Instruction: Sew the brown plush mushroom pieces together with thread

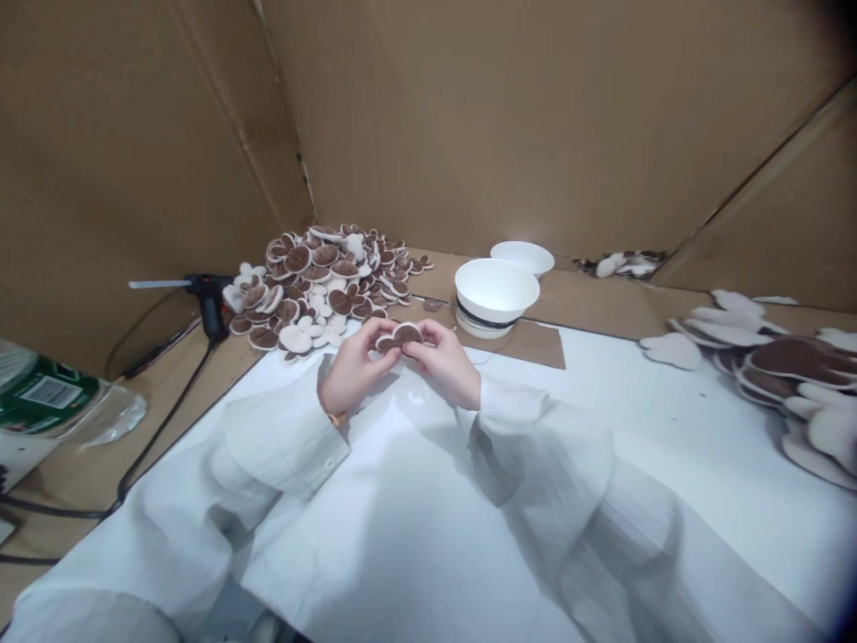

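A small brown piece with a pale edge (pixel 407 335) is pinched between both hands, in front of the bowls. My left hand (pixel 354 368) grips its left side, thumb and fingers closed on it. On its right side, my right hand (pixel 447 362) also has its thumb and fingers closed on it. Just beyond my left hand lies a large pile of similar brown and white pieces (pixel 326 256). Past my right hand stands a white bowl (pixel 496 286) with a dark band, on brown cardboard (pixel 545 346).
A second white bowl (pixel 528 255) stands behind the first. Larger brown and white shapes (pixel 790 362) are heaped at the right. To the left are a black glue gun (pixel 212 308) with its cable and a clear bottle with a green label (pixel 50 393). Cardboard walls (pixel 502 116) surround the table.
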Demonstrator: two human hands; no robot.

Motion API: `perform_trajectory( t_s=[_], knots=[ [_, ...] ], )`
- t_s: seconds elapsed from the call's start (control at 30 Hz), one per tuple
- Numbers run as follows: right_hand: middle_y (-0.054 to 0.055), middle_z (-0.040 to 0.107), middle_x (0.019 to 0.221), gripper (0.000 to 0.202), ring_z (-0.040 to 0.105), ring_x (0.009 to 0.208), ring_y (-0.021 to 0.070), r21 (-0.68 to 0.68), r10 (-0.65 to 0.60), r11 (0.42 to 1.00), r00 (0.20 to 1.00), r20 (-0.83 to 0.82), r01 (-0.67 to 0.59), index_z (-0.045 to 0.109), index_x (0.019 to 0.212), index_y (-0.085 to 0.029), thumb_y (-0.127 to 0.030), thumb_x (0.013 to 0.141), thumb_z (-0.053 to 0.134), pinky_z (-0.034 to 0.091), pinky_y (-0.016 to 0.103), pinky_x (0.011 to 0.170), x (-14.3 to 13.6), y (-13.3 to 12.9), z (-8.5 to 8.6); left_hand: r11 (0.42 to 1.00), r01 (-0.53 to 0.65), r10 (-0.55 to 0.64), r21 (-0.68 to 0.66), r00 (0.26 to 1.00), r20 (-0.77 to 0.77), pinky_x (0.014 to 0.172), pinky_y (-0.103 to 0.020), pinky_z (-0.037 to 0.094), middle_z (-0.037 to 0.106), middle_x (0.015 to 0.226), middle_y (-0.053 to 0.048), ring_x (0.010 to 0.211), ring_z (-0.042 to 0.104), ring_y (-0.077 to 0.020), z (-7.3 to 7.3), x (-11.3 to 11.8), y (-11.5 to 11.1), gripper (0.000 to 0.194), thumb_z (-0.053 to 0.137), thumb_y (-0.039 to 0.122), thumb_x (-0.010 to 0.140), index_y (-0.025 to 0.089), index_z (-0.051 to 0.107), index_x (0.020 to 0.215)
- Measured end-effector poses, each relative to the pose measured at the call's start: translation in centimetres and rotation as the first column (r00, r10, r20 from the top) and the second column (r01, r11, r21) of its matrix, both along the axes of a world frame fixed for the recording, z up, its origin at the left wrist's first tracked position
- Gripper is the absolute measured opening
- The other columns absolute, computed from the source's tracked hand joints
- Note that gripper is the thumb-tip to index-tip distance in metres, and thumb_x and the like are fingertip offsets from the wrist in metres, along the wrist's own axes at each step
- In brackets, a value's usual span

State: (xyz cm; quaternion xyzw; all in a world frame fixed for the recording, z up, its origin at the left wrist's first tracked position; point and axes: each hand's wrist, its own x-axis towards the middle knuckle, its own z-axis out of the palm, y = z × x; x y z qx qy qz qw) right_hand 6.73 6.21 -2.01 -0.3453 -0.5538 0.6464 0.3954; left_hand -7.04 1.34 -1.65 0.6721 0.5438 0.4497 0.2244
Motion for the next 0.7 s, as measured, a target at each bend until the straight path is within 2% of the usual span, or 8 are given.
perform_trajectory(
  t_s=[0.2,0.3,0.43,0.57,0.63,0.7],
  knots=[
    [-0.006,0.045,0.047,0.007,0.035,0.041,0.0059,-0.059,-0.022,0.998,0.998,0.054,0.025,0.053,0.058,-0.016,-0.022,0.06,0.056,0.026,0.021,0.041,0.1,0.2,0.5,0.993,0.042,-0.023,-0.107,0.985,0.174,0.073,-0.026,0.044,0.058,0.094,-0.003,0.083,0.056,-0.0141,0.0,0.0,0.2,0.027,0.056,0.016,0.071,0.016,0.051,0.097],
    [-0.005,0.04,0.038,0.013,0.032,0.037,0.006,-0.081,-0.033,0.996,0.997,0.071,0.039,0.05,0.05,-0.016,-0.019,0.062,0.052,0.024,0.021,0.038,0.3,0.5,0.5,0.988,0.051,-0.013,-0.148,0.97,0.243,0.068,-0.024,0.043,0.058,0.085,-0.001,0.075,0.055,-0.0119,0.0,0.0,0.3,0.029,0.058,0.015,0.068,0.016,0.052,0.096],
    [-0.004,0.041,0.037,0.019,0.034,0.035,0.0065,-0.085,-0.015,0.996,0.998,0.065,0.02,0.048,0.045,-0.016,-0.02,0.063,0.05,0.025,0.021,0.036,0.5,0.8,0.5,0.978,0.079,-0.011,-0.192,0.944,0.33,0.061,-0.022,0.042,0.055,0.072,0.002,0.065,0.053,-0.0106,-0.1,0.1,0.3,0.03,0.058,0.016,0.068,0.017,0.051,0.097],
    [-0.003,0.041,0.039,0.02,0.036,0.036,0.0068,-0.06,-0.001,0.998,0.999,0.034,0.003,0.05,0.048,-0.016,-0.02,0.067,0.045,0.027,0.021,0.036,0.7,0.9,0.7,0.981,0.093,-0.022,-0.17,0.926,0.378,0.061,-0.022,0.043,0.056,0.078,0.001,0.067,0.054,-0.0106,0.0,0.1,0.0,0.029,0.059,0.017,0.07,0.017,0.05,0.098],
    [-0.003,0.042,0.041,0.019,0.036,0.037,0.0068,-0.036,0.004,0.999,1.0,0.022,-0.003,0.056,0.056,-0.014,-0.02,0.069,0.045,0.028,0.02,0.037,0.9,1.0,0.8,0.987,0.079,-0.02,-0.137,0.92,0.39,0.063,-0.023,0.044,0.057,0.085,-0.001,0.068,0.055,-0.0107,0.1,0.1,-0.1,0.03,0.058,0.017,0.072,0.018,0.049,0.101],
    [-0.002,0.045,0.045,0.021,0.037,0.038,0.0069,-0.009,0.022,1.0,1.0,0.013,-0.022,0.059,0.066,-0.013,-0.027,0.074,0.046,0.029,0.021,0.038,1.1,1.1,0.8,0.994,0.04,0.001,-0.104,0.93,0.367,0.064,-0.024,0.045,0.057,0.084,0.0,0.067,0.055,-0.0109,0.2,0.1,-0.1,0.037,0.057,0.016,0.072,0.02,0.047,0.107]
  ],
)
